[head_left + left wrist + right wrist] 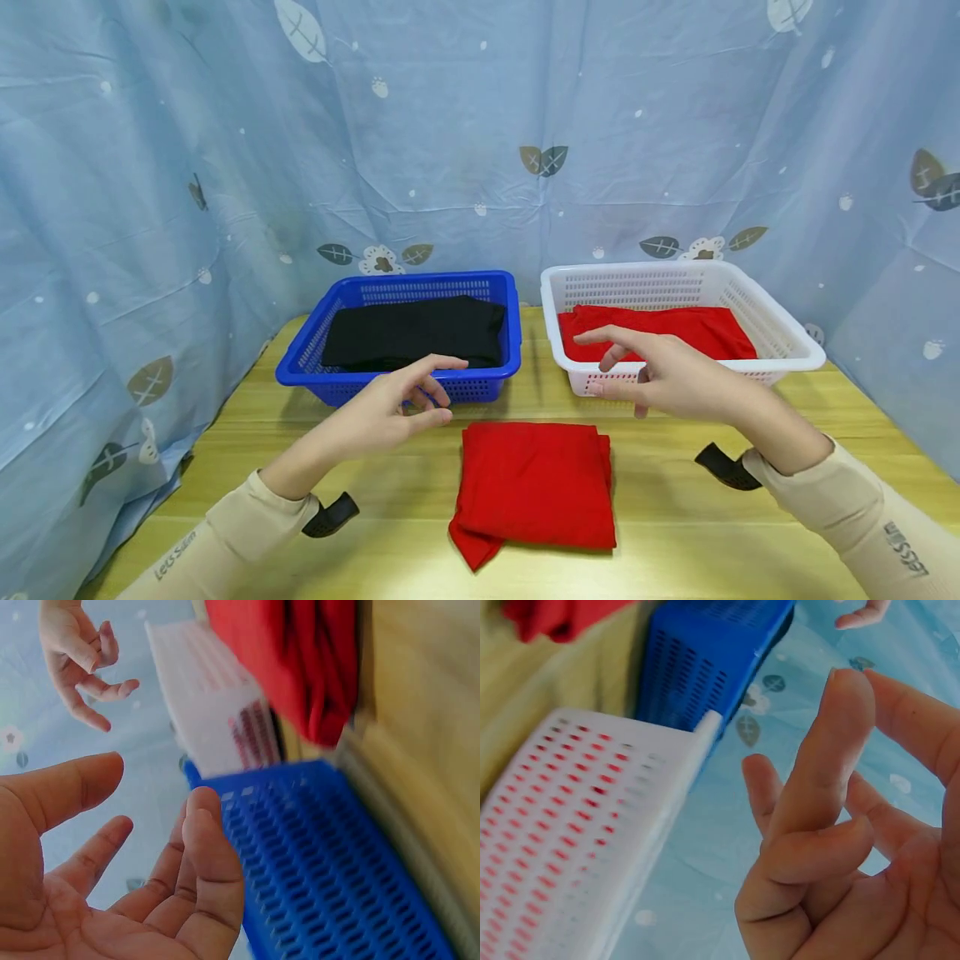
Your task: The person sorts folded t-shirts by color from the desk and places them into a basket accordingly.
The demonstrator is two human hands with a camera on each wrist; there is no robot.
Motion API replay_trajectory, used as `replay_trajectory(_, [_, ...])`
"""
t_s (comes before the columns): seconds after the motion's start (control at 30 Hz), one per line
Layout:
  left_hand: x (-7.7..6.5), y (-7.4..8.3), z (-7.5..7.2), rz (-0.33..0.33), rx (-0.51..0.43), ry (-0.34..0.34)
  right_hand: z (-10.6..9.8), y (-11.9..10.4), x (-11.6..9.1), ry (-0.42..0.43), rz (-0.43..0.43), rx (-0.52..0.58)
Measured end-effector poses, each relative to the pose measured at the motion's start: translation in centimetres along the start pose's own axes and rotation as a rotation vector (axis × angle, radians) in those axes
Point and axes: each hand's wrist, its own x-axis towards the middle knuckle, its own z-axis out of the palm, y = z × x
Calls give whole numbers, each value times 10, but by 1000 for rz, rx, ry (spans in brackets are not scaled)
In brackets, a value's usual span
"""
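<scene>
A folded red cloth (pixel 536 487) lies on the table between and below the two hands, one corner poking out at its lower left. My left hand (pixel 393 408) hovers near the front rim of a blue basket (pixel 322 379), fingers loosely bent and holding nothing. Inside that basket is a folded black cloth (pixel 412 329). In front of a white basket (pixel 780 342) my right hand (pixel 663 371) is raised, relaxed, with nothing in its fingers. Another folded red cloth (pixel 675 325) lies in the white basket, partly hidden by the right hand.
The wooden table (pixel 405 542) carries both baskets side by side at its back, a narrow gap between them. A light blue curtain (pixel 465 125) with leaf prints hangs behind and along both sides.
</scene>
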Motion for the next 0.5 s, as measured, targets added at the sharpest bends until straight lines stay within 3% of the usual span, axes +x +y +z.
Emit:
replay_trajectory(0.23, [-2, -7, 26, -4, -34, -83, 18, 20, -31, -48, 29, 44])
replay_trajectory(0.5, [-5, -10, 44, -114, -144, -173, 38, 41, -45, -161, 26, 153])
